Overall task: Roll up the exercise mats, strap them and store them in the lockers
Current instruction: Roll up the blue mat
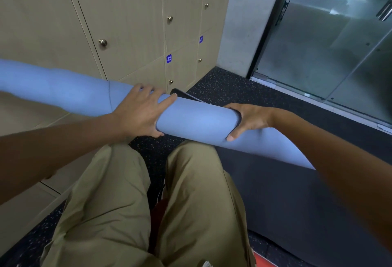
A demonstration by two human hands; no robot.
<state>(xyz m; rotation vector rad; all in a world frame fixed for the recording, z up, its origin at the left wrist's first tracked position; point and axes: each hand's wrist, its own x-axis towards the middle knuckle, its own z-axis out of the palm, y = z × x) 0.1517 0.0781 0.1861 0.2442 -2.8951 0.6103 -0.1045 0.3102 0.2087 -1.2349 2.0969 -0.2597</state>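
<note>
Blue mat (197, 118) roll — both hands gripping, seemingly unstrapped

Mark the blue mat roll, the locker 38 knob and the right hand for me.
blue mat roll (195, 118): head view, on the roll's outer face between the two hands.
locker 38 knob (103, 43): head view, on the round metal knob.
right hand (249, 118): head view, on the back of the hand at the roll's end.

Single wide-angle view from the wearer's head, tilted forward and down, close over two bare forearms and khaki-trousered knees (131, 192), beige numbered wooden lockers (127, 23) ahead and left, frosted glass door (339, 44) upper right, edges visibly curved by the lens
</note>
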